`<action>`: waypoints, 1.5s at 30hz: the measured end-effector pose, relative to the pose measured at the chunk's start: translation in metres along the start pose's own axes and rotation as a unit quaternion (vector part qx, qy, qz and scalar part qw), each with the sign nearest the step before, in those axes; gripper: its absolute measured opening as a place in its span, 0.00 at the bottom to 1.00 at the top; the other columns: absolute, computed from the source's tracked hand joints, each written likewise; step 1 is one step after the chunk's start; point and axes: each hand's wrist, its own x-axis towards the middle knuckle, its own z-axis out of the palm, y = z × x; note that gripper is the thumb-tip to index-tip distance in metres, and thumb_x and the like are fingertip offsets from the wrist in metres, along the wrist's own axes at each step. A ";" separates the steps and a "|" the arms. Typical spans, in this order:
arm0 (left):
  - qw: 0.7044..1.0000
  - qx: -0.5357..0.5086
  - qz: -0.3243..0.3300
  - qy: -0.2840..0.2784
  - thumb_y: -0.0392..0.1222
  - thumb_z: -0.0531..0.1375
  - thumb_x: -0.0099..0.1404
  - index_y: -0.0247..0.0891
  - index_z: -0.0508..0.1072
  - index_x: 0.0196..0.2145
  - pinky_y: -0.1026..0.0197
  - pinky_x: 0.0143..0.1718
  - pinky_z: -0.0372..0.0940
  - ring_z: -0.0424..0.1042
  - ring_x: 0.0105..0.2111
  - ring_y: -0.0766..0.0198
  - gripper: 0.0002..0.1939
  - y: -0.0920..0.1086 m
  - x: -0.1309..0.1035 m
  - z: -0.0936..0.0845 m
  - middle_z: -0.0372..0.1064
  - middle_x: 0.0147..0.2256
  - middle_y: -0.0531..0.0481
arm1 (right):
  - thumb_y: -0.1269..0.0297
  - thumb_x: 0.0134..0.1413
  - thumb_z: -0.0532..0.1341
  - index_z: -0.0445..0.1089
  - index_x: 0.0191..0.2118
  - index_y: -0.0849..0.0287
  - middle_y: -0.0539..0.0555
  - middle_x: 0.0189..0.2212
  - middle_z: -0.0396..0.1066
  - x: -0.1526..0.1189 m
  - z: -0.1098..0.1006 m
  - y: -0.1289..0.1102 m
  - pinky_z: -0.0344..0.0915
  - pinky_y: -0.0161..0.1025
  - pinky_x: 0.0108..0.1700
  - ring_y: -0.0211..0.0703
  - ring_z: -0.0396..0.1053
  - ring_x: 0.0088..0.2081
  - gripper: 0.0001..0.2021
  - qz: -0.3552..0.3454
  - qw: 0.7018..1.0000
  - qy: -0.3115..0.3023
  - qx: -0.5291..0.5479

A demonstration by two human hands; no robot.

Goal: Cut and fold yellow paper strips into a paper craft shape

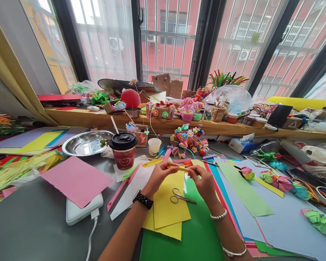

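Note:
Between my two hands, above the table, a narrow folded strip of yellow paper is stretched sideways. My left hand pinches its left end, and my right hand grips the right end with thumb and fingers. Below them lie yellow paper sheets, partly overlapping, on a green sheet. A small pair of metal scissors rests on the yellow paper, its blades pointing right onto the green.
Left stand a lidded red cup, a steel plate and a white power bank under a pink sheet. Right are a light green strip and crumpled paper flowers. A crowded windowsill runs behind.

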 end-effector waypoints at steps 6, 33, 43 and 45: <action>0.944 0.292 0.153 -0.026 0.39 0.61 0.51 0.37 0.75 0.26 0.63 0.34 0.62 0.69 0.30 0.63 0.04 0.002 -0.002 -0.001 0.73 0.28 0.48 | 0.65 0.53 0.54 0.66 0.29 0.59 0.54 0.25 0.69 0.000 0.000 0.006 0.62 0.37 0.30 0.43 0.67 0.29 0.06 -0.075 0.995 -0.037 -0.063; 0.849 0.471 0.240 -0.005 0.37 0.60 0.54 0.38 0.74 0.26 0.65 0.30 0.61 0.70 0.30 0.63 0.03 0.006 -0.006 0.000 0.73 0.28 0.49 | 0.65 0.47 0.59 0.71 0.28 0.59 0.54 0.26 0.73 0.001 0.004 0.003 0.63 0.35 0.27 0.43 0.69 0.28 0.05 0.033 0.998 -0.045 0.012; 0.864 0.438 0.244 -0.045 0.39 0.57 0.55 0.37 0.73 0.26 0.66 0.30 0.61 0.68 0.29 0.64 0.05 0.009 -0.005 -0.006 0.72 0.27 0.49 | 0.64 0.46 0.59 0.70 0.29 0.61 0.55 0.27 0.73 0.003 0.000 0.008 0.64 0.35 0.28 0.43 0.69 0.29 0.06 0.030 0.997 -0.058 0.038; 0.874 0.427 0.227 -0.057 0.40 0.57 0.55 0.37 0.73 0.26 0.66 0.30 0.62 0.68 0.29 0.64 0.07 0.010 -0.005 -0.005 0.71 0.27 0.49 | 0.64 0.49 0.57 0.69 0.29 0.61 0.55 0.26 0.72 0.002 0.000 0.007 0.64 0.37 0.28 0.43 0.68 0.27 0.07 0.017 0.998 -0.067 0.012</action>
